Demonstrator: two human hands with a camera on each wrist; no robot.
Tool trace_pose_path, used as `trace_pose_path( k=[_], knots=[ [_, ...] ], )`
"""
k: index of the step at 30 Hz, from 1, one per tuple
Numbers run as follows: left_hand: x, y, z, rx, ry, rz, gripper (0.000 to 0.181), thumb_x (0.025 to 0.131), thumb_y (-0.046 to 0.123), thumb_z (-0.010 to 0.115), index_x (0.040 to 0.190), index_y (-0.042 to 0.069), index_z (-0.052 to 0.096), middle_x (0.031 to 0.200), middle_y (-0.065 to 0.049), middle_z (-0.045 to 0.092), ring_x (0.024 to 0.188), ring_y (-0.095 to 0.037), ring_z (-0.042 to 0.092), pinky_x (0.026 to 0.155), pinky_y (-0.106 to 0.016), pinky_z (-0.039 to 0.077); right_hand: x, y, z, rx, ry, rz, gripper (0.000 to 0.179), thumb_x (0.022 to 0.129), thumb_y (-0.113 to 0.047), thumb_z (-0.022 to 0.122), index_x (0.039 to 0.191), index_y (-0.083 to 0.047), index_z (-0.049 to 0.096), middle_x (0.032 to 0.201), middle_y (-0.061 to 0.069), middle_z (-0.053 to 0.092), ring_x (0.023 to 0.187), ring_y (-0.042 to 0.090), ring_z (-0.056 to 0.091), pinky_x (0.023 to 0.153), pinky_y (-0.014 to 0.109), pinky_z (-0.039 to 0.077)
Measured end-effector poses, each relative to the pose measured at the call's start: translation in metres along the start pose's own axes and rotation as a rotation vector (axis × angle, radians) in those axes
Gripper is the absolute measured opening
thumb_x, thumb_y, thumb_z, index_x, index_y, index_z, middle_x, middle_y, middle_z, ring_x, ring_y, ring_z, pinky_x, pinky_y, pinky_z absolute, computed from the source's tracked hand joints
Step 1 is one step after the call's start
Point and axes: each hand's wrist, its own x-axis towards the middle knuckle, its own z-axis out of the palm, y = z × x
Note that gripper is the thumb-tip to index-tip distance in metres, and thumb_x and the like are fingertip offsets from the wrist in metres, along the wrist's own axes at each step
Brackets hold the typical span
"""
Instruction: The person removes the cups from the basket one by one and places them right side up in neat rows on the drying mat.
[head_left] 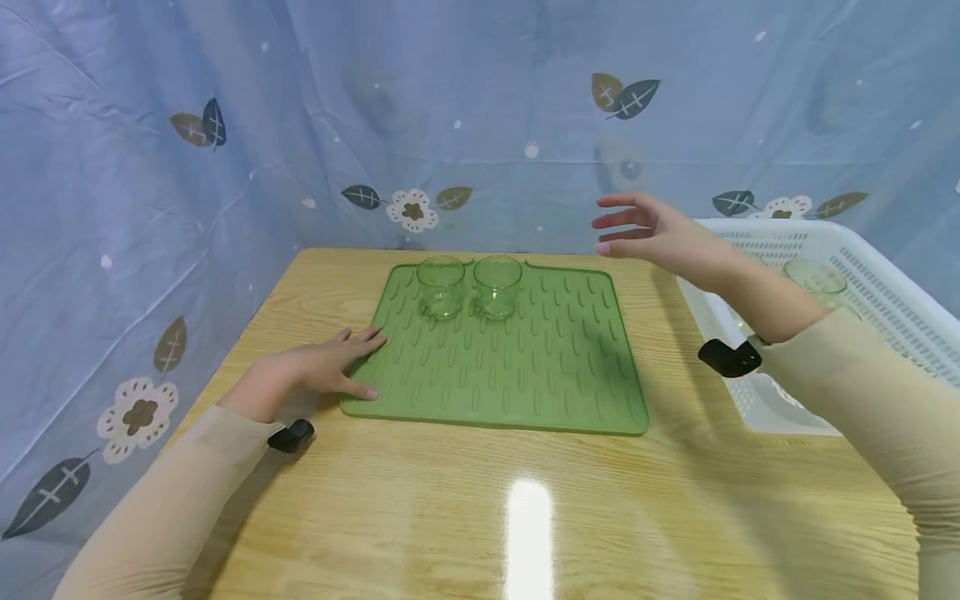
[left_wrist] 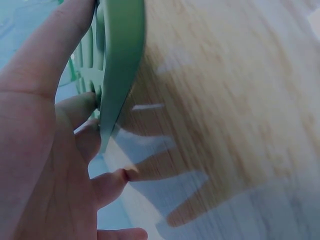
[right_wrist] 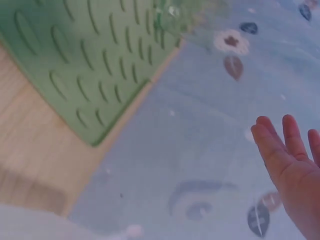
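Observation:
Two clear glass cups (head_left: pixel 497 287) with small handles stand side by side near the back of a green ribbed drying mat (head_left: pixel 480 392). My left hand (head_left: pixel 330 364) rests at the mat's left edge, fingers spread; in the left wrist view its thumb and fingertips (left_wrist: pixel 87 107) meet the mat's rim. My right hand (head_left: pixel 660 237) is raised in the air between the mat and a white basket, fingers relaxed, holding nothing. The right wrist view shows the same hand (right_wrist: pixel 295 175) with empty fingers against the blue cloth.
On the right stands the white perforated plastic basket (head_left: pixel 712 325), with a glass cup (head_left: pixel 816 277) inside, partly hidden by my right forearm. A blue patterned cloth (head_left: pixel 487 108) hangs behind and to the left of the wooden table (head_left: pixel 420 508).

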Motion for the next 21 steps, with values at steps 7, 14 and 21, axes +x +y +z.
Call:
trace_pose_path(
  k=[7, 14, 21],
  knots=[
    [-0.003, -0.002, 0.005, -0.004, 0.015, -0.008, 0.103, 0.093, 0.054, 0.071, 0.165, 0.004, 0.015, 0.169, -0.024, -0.001, 0.149, -0.057, -0.005, 0.104, -0.085, 0.011, -0.031, 0.003, -0.031, -0.028, 0.119, -0.052, 0.050, 0.105, -0.024, 0.062, 0.152, -0.021, 0.044, 0.141, -0.006, 0.057, 0.120, 0.004, 0.058, 0.094, 0.019, 0.046],
    [-0.005, -0.002, 0.008, -0.017, 0.017, -0.005, 0.104, 0.093, 0.053, 0.071, 0.165, 0.004, 0.015, 0.169, -0.024, 0.000, 0.148, -0.058, -0.005, 0.105, -0.083, 0.012, -0.057, 0.019, -0.062, 0.168, 0.179, -0.169, 0.038, 0.104, -0.001, 0.057, 0.140, -0.014, 0.057, 0.128, -0.005, 0.068, 0.109, 0.007, 0.068, 0.091, 0.018, 0.053],
    [-0.003, 0.001, 0.005, -0.036, 0.029, -0.001, 0.103, 0.093, 0.050, 0.072, 0.164, 0.003, 0.015, 0.169, -0.024, -0.001, 0.148, -0.058, -0.007, 0.110, -0.079, 0.014, -0.075, 0.036, -0.089, 0.367, 0.263, -0.278, 0.033, 0.101, 0.009, 0.057, 0.130, -0.003, 0.065, 0.118, 0.004, 0.073, 0.104, 0.011, 0.071, 0.087, 0.018, 0.055]
  ],
)
